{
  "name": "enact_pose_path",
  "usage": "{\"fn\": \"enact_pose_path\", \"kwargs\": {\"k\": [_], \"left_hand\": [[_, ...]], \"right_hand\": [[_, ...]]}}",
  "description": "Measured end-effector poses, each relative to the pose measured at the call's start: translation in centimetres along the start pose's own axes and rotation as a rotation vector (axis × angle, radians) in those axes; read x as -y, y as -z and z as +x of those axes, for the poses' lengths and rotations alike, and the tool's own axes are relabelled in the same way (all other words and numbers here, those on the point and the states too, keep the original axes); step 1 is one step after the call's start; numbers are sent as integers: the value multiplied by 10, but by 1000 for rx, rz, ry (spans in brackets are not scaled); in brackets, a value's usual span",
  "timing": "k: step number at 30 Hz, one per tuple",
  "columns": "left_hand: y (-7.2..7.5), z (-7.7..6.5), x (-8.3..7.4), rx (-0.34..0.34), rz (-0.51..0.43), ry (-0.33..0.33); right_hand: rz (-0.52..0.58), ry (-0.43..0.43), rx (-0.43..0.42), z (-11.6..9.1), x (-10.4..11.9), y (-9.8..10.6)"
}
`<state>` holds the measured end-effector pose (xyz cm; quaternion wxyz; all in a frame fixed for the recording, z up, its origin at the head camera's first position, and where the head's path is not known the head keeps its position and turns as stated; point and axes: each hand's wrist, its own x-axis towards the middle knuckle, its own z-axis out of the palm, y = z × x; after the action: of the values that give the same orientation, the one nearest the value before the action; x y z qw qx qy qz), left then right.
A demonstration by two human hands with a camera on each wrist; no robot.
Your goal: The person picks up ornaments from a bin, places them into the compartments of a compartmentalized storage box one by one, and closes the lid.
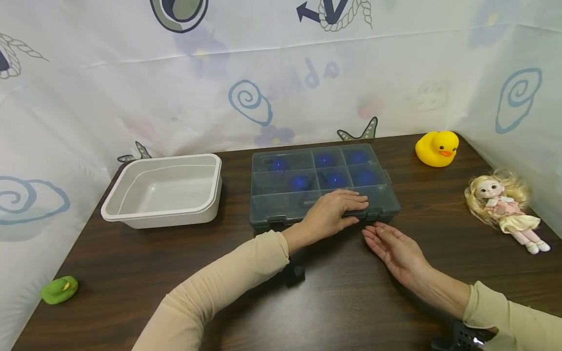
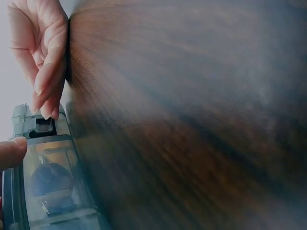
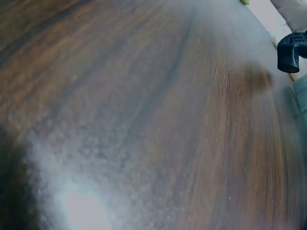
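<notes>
A translucent grey compartment box [image 1: 281, 192] sits on the table with its lid down. Dark blue roundish things [image 1: 300, 183] show through several compartments. My left hand [image 1: 331, 212] rests on the lid near the front edge, fingers extended to the right and the thumb by the front rim. At the front right latch [image 1: 372, 217] is my right hand [image 1: 397, 251], palm turned up, its fingertips close under the latch. The left wrist view shows those fingers at the latch [image 2: 42, 127] too, with my left thumb [image 2: 12, 152] nearby. Neither hand appears in the right wrist view.
A white plastic tub [image 1: 206, 212] stands left of the box. Toward the right are a yellow rubber duck [image 1: 432, 151] and a blonde doll [image 1: 505, 207] lying on its back. A small green duck [image 1: 59, 290] is near the table's left edge. Patterned cloth [image 1: 281, 73] hangs behind.
</notes>
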<state>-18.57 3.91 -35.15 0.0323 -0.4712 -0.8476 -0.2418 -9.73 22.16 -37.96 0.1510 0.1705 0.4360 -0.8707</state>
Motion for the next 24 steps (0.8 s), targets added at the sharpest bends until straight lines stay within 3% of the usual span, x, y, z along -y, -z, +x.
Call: {"fn": "enact_pose_path", "kwargs": {"k": [10,16,24], "left_hand": [[-1,-1,0,-12,-20,5],[-1,-1,1,-10,-33,0],[0,0,0,1,-28,12]], "right_hand": [[91,-7,-16,-2,-6,-6],[55,-20,-50,-2,-6,-6],[-20,-10,-16,-1,-3,-6]]}}
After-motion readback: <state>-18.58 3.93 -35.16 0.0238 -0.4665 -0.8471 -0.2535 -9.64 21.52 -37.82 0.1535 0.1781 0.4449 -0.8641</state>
